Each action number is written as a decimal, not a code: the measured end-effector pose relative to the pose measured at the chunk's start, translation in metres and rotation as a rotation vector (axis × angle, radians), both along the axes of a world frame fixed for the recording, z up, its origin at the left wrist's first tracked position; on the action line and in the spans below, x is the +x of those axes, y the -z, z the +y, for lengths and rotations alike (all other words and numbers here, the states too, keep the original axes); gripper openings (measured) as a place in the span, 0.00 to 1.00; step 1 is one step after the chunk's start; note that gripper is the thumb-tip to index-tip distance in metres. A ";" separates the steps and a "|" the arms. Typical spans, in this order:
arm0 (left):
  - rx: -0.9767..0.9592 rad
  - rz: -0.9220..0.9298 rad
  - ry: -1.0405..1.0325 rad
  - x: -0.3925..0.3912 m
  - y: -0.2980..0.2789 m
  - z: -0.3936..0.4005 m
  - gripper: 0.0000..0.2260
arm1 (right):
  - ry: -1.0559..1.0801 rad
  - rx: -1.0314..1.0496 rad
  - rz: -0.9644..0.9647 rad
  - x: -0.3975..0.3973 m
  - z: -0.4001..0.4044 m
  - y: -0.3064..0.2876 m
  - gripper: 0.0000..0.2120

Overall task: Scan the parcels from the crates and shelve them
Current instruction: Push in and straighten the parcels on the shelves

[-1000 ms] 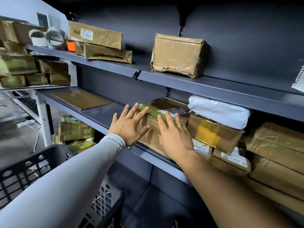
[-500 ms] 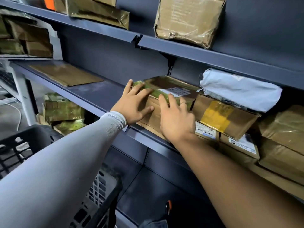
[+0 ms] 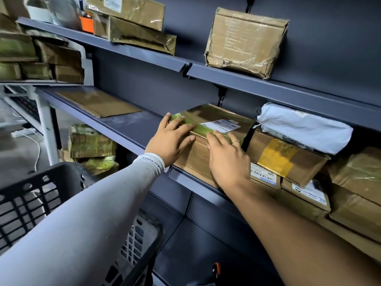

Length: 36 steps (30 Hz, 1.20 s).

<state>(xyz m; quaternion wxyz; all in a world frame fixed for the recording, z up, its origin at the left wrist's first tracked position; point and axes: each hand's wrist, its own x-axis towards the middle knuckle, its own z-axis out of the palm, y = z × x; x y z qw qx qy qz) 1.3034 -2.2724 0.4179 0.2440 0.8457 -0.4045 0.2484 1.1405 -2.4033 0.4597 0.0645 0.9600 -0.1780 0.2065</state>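
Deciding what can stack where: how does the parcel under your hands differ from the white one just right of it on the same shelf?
The brown parcel is a flat-topped cardboard box; the white parcel is a soft, rounded plastic bag. The brown one sits on the middle shelf itself, the white one on top of another box. The left hand and right hand press the brown one; the white one is untouched. Both lie on their long sides.

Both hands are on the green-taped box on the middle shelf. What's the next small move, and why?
Probably one more short push inward, then let go. The green-taped box lies on the middle shelf, but its front face looks about level with the shelf lip. The left hand and right hand both press against its front.
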 end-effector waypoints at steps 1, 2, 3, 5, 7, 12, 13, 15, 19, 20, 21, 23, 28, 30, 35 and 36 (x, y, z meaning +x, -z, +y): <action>-0.003 -0.005 -0.011 -0.002 -0.001 0.004 0.30 | -0.009 0.004 -0.006 0.000 0.003 0.001 0.24; -0.007 -0.011 -0.021 -0.006 -0.002 0.009 0.30 | -0.020 0.008 -0.009 0.001 0.005 0.001 0.24; -0.010 -0.014 -0.027 -0.008 -0.004 0.015 0.29 | -0.032 0.012 -0.012 0.001 0.008 0.001 0.24; -0.018 -0.019 -0.035 -0.014 -0.009 0.024 0.29 | -0.054 0.022 -0.026 0.001 0.011 -0.002 0.24; -0.012 -0.015 -0.048 -0.020 -0.014 0.035 0.29 | -0.075 0.050 -0.042 -0.001 0.017 -0.005 0.23; -0.012 -0.051 -0.052 -0.029 -0.016 0.055 0.25 | -0.135 0.103 -0.098 -0.007 0.031 -0.004 0.22; -0.009 -0.059 -0.052 -0.031 -0.017 0.059 0.24 | -0.149 0.114 -0.106 -0.008 0.033 -0.003 0.21; 0.018 -0.082 -0.058 -0.036 -0.017 0.068 0.24 | -0.168 0.124 -0.124 -0.010 0.037 0.000 0.21; 0.152 -0.076 -0.079 -0.045 -0.019 0.083 0.29 | -0.228 0.115 -0.242 -0.018 0.038 0.008 0.19; 0.175 -0.057 -0.110 -0.049 -0.021 0.086 0.30 | -0.240 0.116 -0.234 -0.021 0.037 0.010 0.19; 0.185 -0.053 -0.127 -0.051 -0.023 0.087 0.31 | -0.251 0.114 -0.221 -0.023 0.035 0.011 0.19; 0.172 -0.120 -0.086 -0.056 -0.026 0.088 0.29 | -0.278 0.104 -0.235 -0.028 0.033 0.011 0.18; 0.164 -0.149 -0.058 -0.054 -0.027 0.083 0.25 | -0.176 0.072 -0.016 -0.028 0.035 -0.005 0.27; 0.163 -0.111 -0.070 -0.054 -0.026 0.079 0.26 | -0.129 0.075 0.072 -0.026 0.033 -0.012 0.31; 0.109 -0.053 -0.077 -0.060 -0.023 0.073 0.26 | -0.143 0.088 0.084 -0.026 0.030 -0.015 0.28; 0.110 -0.050 -0.075 -0.061 -0.022 0.074 0.26 | -0.142 0.082 0.091 -0.027 0.030 -0.016 0.28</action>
